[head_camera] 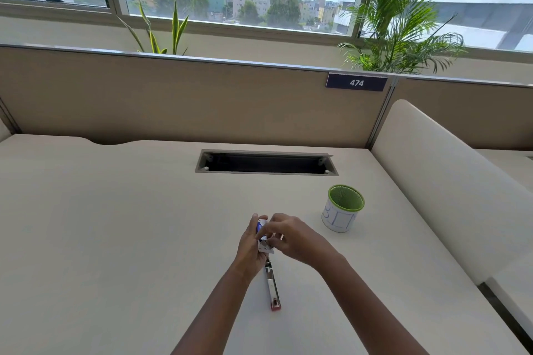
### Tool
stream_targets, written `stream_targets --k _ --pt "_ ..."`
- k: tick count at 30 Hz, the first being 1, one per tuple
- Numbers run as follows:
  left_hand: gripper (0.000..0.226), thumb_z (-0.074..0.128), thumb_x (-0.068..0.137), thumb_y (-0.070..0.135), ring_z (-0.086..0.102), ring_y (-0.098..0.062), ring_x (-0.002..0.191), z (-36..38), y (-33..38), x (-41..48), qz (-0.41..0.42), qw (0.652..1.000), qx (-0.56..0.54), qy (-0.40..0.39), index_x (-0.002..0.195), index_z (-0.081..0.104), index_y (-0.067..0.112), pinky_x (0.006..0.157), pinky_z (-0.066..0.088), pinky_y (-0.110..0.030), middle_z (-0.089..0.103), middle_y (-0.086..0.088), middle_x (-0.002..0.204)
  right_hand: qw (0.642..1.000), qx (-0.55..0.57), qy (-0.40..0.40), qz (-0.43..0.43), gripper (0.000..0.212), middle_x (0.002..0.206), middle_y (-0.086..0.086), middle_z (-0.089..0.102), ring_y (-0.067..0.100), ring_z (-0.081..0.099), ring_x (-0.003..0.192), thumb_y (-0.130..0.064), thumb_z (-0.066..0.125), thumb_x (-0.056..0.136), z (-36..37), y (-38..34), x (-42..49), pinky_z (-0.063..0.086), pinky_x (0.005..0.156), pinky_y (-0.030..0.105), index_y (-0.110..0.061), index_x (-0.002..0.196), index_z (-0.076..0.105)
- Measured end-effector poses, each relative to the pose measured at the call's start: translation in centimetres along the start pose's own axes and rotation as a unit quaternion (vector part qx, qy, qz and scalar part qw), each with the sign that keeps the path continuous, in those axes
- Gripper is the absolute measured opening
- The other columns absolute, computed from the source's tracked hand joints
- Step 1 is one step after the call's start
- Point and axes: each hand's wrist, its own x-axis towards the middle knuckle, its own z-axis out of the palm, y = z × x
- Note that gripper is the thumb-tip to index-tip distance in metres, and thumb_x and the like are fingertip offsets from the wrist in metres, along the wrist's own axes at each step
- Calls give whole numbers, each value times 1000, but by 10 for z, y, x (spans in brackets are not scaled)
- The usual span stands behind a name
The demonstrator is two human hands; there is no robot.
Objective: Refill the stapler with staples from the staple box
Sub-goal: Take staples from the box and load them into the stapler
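Observation:
A small white and blue staple box (263, 236) is held above the desk between both hands. My left hand (250, 248) grips it from the left side. My right hand (291, 236) has its fingertips pinched at the box's open end, on its flaps. Whether staples are between the fingers is too small to tell. The stapler (272, 285) lies opened flat on the desk just below the hands, a long metal strip with a red end nearest me. Its far end is hidden behind my hands.
A green mesh pen cup (343, 207) wrapped in white paper stands to the right. A cable slot (265, 163) is cut into the desk (115, 225) further back. A beige partition closes the far edge, and a white divider (450, 187) runs along the right.

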Motion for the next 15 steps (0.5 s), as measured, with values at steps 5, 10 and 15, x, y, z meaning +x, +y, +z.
stream_targets --k 5,10,15 --pt "32 39 97 36 62 -18 74 0 -2 0 12 999 32 1 89 59 12 48 53 -18 61 -8 86 999 -30 -11 -18 18 104 10 59 20 56 77 -10 54 87 -2 0 -1 48 71 31 -13 103 62" --pt "32 40 97 35 67 -11 54 3 -2 -2 8 998 55 -5 86 60 12 43 51 -17 68 -2 63 997 -69 -21 -41 17 97 9 57 20 52 70 -16 53 86 -4 1 -1 44 63 30 -17 102 56" --pt "30 41 97 35 67 -9 50 -3 -1 0 2 999 44 -4 89 59 13 43 51 -15 70 1 59 998 -58 -13 -36 17 97 9 59 20 54 71 -17 53 86 -5 5 -3 40 63 24 -18 102 59"
